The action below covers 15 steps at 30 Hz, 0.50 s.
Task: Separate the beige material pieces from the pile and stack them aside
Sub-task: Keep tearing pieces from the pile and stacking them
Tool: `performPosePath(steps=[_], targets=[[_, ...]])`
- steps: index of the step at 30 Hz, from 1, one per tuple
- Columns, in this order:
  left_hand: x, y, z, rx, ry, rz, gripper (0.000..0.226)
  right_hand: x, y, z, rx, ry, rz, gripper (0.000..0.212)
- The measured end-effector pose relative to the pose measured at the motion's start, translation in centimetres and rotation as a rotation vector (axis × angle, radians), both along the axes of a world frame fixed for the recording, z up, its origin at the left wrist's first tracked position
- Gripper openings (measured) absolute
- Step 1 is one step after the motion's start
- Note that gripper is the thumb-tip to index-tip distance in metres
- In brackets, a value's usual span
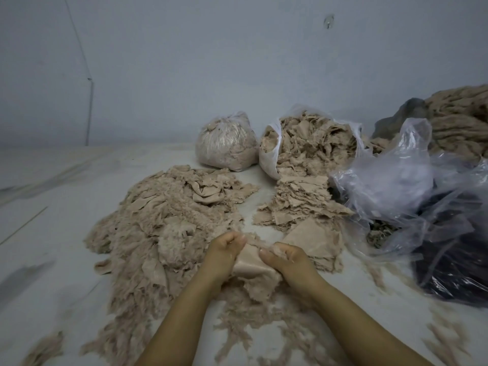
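Note:
A big loose pile of beige material [163, 228] spreads over the pale floor on the left. To its right lies a flatter stack of beige pieces [303, 210]. Between them, near the front, my left hand [224, 250] and my right hand [286, 260] both grip one smooth beige piece [249, 264] with a frayed fluffy edge. My left fingers curl over its upper left edge. My right fingers pinch its upper right edge. The lower part of the piece hangs down over scraps.
A tied clear bag of beige fluff [227, 142] and an open white bag of beige pieces [309, 143] stand at the back. Crumpled clear plastic [396, 186] over a dark bag [459, 262] sits right. A beige heap [459, 117] lies far right. Loose scraps [253, 328] litter the floor.

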<state>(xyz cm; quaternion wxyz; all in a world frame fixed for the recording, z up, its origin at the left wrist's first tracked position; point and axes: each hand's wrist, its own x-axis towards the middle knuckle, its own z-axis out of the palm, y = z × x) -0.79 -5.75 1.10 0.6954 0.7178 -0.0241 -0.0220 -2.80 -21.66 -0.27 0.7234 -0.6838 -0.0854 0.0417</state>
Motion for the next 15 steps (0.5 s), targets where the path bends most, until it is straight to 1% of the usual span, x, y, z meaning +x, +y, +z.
performPosePath(steps=[2,4,5,6,7,8,9,10,12,13,15], targets=[[0.2,0.1,-0.2,0.049,-0.050,0.120,0.029,-0.2,0.0,0.1,0.024,0.024,0.003,0.020],[0.3,0.4,-0.4,0.047,-0.073,0.221,0.031,-0.3,0.1,0.1,0.053,0.053,0.003,0.017],[0.2,0.5,-0.5,0.022,-0.072,0.198,0.034,-0.3,0.1,0.0,0.048,0.052,-0.006,0.018],[0.1,0.5,-0.4,-0.002,-0.054,0.110,0.039,-0.3,0.2,-0.1,0.044,0.049,-0.018,0.018],[-0.1,0.3,-0.4,-0.019,-0.023,-0.018,0.044,-0.3,0.4,-0.1,0.034,0.038,-0.028,0.018],[-0.5,-0.1,-0.5,-0.026,0.005,-0.142,0.042,-0.3,0.6,0.0,0.016,0.028,-0.035,0.019],[-0.8,-0.4,-0.5,-0.017,0.012,-0.214,0.034,-0.2,0.8,0.1,-0.037,0.007,-0.057,0.022],[-0.9,-0.7,-0.6,0.002,0.002,-0.212,0.026,-0.1,0.9,0.1,-0.138,-0.027,-0.111,0.024],[-1.0,-1.1,-0.7,0.007,-0.024,-0.088,0.016,0.4,0.7,-0.3,-0.415,-0.128,-0.276,0.031],[-0.9,-1.2,-0.7,0.002,-0.029,-0.040,0.016,0.6,0.5,-0.5,-0.481,-0.154,-0.344,0.034],[-0.9,-1.3,-0.5,0.019,-0.035,-0.047,0.017,0.7,0.2,-0.7,-0.471,-0.154,-0.398,0.036]])
